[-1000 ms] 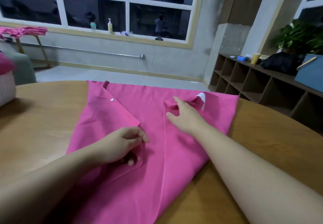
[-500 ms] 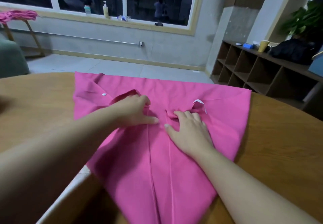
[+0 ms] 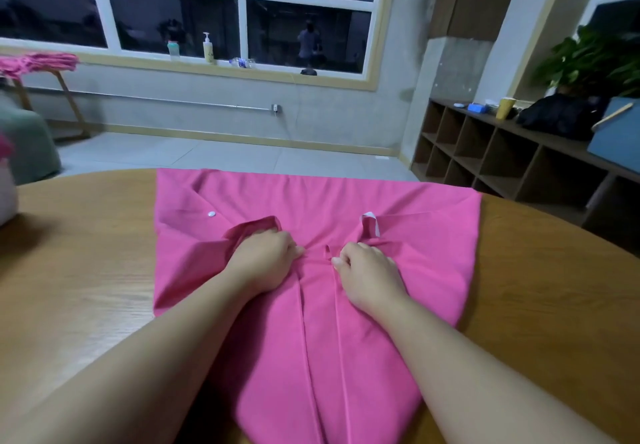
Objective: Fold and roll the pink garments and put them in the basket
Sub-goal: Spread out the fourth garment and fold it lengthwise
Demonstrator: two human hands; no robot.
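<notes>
A pink garment (image 3: 408, 263) lies spread on the round wooden table (image 3: 76, 270), its two sides folded in toward the middle. A white button and a white label show near its far end. My left hand (image 3: 266, 256) grips a bunched fold of the cloth left of centre. My right hand (image 3: 367, 270) pinches the fabric right of centre, fingers curled. The two hands sit close together. At the far left edge a white basket (image 3: 6, 198) with something pink in it is partly in view.
More pink cloth (image 3: 38, 63) lies on a wooden stand at the back left beside a green seat (image 3: 27, 146). Low wooden shelves (image 3: 502, 166) with a bag, a cup and a plant line the right wall. Bottles stand on the window sill.
My left hand has come forward and curled onto the left fold. My right hand, flat before, now pinches the cloth. The view has shifted.
</notes>
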